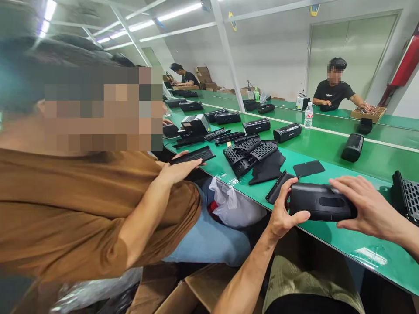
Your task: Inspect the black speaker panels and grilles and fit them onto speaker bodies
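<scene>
Both my hands hold a black oblong speaker housing (322,202) just above the near edge of the green bench (330,150). My left hand (284,211) grips its left end, thumb under and fingers round the back. My right hand (363,205) is wrapped over its right end. Just behind the housing lie a black channel piece (276,186) and a flat black panel (308,168). A pile of perforated black grilles (250,152) sits farther left.
A co-worker in a brown shirt (75,209) sits close on my left, a hand (178,170) on a black grille. More black housings (352,147) line the bench. A water bottle (308,115) stands behind. Another person (334,89) works opposite. Cardboard boxes (196,288) lie below.
</scene>
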Available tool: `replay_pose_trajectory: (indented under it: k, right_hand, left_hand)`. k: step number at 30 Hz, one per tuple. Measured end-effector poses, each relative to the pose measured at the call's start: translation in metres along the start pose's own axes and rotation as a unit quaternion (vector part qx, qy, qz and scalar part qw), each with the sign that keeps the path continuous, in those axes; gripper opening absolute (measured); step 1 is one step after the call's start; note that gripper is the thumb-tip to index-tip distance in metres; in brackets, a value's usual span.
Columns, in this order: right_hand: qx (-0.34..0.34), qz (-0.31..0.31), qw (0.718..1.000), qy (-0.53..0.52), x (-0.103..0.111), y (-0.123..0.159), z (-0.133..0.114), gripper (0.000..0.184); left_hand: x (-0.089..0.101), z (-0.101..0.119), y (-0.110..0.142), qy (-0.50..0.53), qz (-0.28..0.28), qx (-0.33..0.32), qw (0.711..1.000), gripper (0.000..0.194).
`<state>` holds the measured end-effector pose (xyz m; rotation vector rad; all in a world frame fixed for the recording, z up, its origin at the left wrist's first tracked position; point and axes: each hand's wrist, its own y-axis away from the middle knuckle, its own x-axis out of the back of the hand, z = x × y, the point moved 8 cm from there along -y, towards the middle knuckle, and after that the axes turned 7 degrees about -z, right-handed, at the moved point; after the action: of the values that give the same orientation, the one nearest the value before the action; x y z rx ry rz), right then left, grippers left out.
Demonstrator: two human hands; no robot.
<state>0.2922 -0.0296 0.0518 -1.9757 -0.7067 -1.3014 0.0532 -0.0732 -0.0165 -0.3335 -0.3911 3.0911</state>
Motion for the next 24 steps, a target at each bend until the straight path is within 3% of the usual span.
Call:
replay_pose_trajectory:
  k: [2, 6, 10, 14, 17, 21, 22, 24]
  right_hand:
    - [-0.051, 0.036, 0.991, -0.116, -0.006, 0.019, 0.019, 0.098]
    - [-0.127, 0.071, 0.938, -0.315, -0.028, 0.048, 0.042, 0.098]
    - [-0.134, 0.131, 0.916, -0.354, -0.024, 0.053, 0.036, 0.080]
    - [-0.176, 0.117, 0.889, -0.406, -0.028, 0.048, 0.044, 0.077]
    - [-0.248, 0.081, 0.833, -0.487, -0.046, 0.045, 0.060, 0.081]
    - [-0.371, -0.013, 0.710, -0.599, -0.083, 0.053, 0.067, 0.075]
    - [-0.380, -0.028, 0.692, -0.613, -0.088, 0.055, 0.065, 0.074]
    - [-0.371, -0.031, 0.687, -0.624, -0.091, 0.058, 0.061, 0.074]
  left_hand:
    - [0.003, -0.002, 0.005, -0.005, 0.008, -0.022, 1.000, 0.093]
    - [0.005, 0.003, 0.009, -0.019, -0.017, -0.032, 0.999, 0.089]
    - [0.002, 0.011, 0.010, -0.047, -0.013, -0.032, 0.998, 0.084]
    - [0.004, 0.001, 0.004, -0.067, 0.009, -0.013, 0.998, 0.083]
    - [0.007, -0.020, -0.006, -0.054, -0.008, 0.056, 0.997, 0.085]
    - [0.011, -0.044, -0.017, -0.021, -0.016, 0.132, 0.991, 0.086]
    - [0.012, -0.048, -0.019, -0.018, -0.009, 0.141, 0.990, 0.083]
    - [0.011, -0.052, -0.021, -0.008, -0.002, 0.153, 0.988, 0.078]
